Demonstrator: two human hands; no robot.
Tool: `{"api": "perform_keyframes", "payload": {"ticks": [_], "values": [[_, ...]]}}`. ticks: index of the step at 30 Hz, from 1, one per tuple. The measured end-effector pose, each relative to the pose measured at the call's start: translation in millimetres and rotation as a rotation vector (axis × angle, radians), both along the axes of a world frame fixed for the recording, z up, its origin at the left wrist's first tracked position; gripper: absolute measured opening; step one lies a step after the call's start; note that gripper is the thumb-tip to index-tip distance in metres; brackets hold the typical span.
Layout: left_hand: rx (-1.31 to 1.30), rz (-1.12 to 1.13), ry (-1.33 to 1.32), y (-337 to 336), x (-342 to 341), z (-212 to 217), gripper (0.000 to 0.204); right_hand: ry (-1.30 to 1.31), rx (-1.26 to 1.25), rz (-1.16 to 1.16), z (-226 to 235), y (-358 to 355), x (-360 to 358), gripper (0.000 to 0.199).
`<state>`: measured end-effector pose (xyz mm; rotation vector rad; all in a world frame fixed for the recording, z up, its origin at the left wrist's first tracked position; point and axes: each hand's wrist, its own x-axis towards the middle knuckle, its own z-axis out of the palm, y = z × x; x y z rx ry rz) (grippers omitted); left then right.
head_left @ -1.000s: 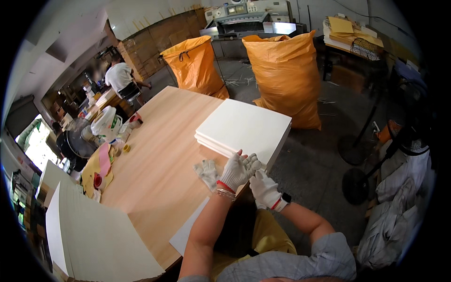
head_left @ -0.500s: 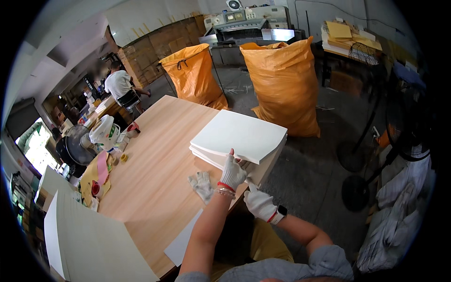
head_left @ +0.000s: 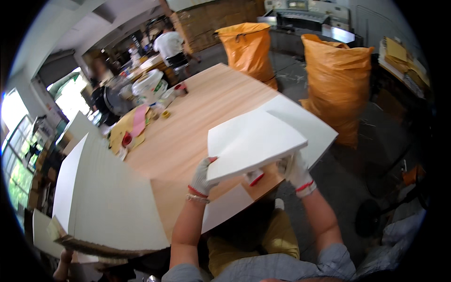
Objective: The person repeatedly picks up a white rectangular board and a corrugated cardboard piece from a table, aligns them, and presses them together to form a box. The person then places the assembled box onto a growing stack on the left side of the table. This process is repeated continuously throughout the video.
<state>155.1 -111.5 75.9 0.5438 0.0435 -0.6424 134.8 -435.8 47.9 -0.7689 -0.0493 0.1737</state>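
At twelve o'clock, a white paper sheaf [head_left: 256, 141] is bowing over the wood-grain table [head_left: 181, 141]. The left hand [head_left: 202, 177] is pinching its eight-o'clock corner; the right hand [head_left: 297, 173] is meeting four o'clock, finger closure unclear. Holding both corners level should limit slipping.

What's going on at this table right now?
A person in white knit gloves has a stack of white sheets in both hands: the left hand grips its near left corner, the right hand its right end. It is held above the wood-grain table. More white sheets lie behind it at the table's right corner, and a tall pile of pale sheets stands on the left.
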Motion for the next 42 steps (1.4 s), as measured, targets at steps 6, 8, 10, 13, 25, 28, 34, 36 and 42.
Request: {"api": "perform_keyframes", "payload": {"ticks": [6,8,10,13,25,28,34,36,42], "values": [[0.272,0.527,-0.050,134.2,-114.3,-59.4,0.048,-0.330,-1.257,0.551,3.0,108.5,53.7,0.059],[0.481,0.574,-0.047,146.8,-124.4,-67.9,0.040,-0.600,-1.679,0.271,-7.1,134.9,45.9,0.048],[0.716,0.622,-0.068,162.6,-128.4,-89.0,0.031,-0.598,-1.681,0.204,-41.4,145.5,54.6,0.044],[1.039,0.683,-0.094,181.0,-127.9,-130.5,0.022,-0.236,-1.326,0.483,-82.5,156.9,77.5,0.049],[1.437,0.686,-0.043,161.5,-123.4,-109.0,0.047,-0.412,-1.397,0.376,-68.8,164.6,74.4,0.040],[1.726,0.648,0.073,158.7,-157.3,-114.3,0.048,-0.444,-1.489,0.372,-8.2,172.3,44.5,0.041],[2.069,0.572,-0.424,91.5,-234.1,-110.6,0.068,-0.434,-1.457,0.475,-42.1,154.1,71.2,0.037],[1.995,0.648,-0.368,92.7,-235.7,-132.7,0.070,-0.459,-1.472,0.475,-31.9,158.7,66.0,0.036],[2.016,0.661,-0.439,91.3,-236.7,-132.6,0.071,-0.478,-1.433,0.482,-53.5,155.5,74.7,0.041]]}}
